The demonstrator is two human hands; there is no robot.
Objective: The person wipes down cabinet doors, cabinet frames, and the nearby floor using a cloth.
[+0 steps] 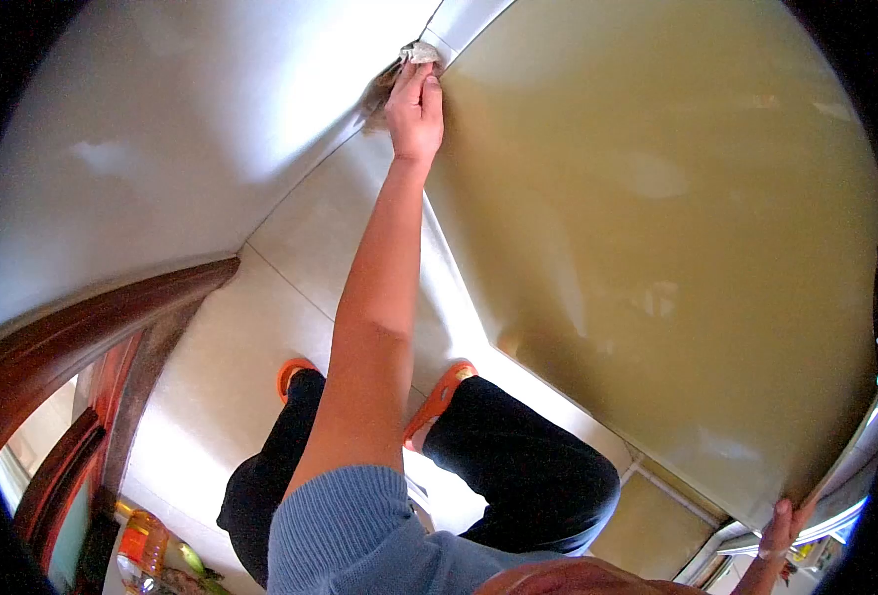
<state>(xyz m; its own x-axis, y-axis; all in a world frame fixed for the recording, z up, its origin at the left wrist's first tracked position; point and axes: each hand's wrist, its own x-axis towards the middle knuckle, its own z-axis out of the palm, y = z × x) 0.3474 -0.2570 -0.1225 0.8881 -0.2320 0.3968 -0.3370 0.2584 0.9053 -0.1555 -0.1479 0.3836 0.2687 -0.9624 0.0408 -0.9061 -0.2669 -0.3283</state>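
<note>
Pinched in the fingers of my left hand (416, 114) is a crumpled, pale grey cloth (420, 53). The cloth touches the narrow corner between the white wall (171, 109) and a glossy yellowish panel (657, 218). My left arm is stretched out straight, above the tiled floor. At the lower right, my right hand (778, 531) rests against the lower edge of the same panel, fingers pointing up; part of it is hidden, and nothing shows in it.
Orange shoes (439, 397) are on the pale floor tiles (250, 347). Dark red wooden frame (92, 337) stands at the left. A bottle of yellow liquid (142, 545) and green vegetables (193, 560) are at the lower left. A pale ledge (548, 387) runs along the panel's base.
</note>
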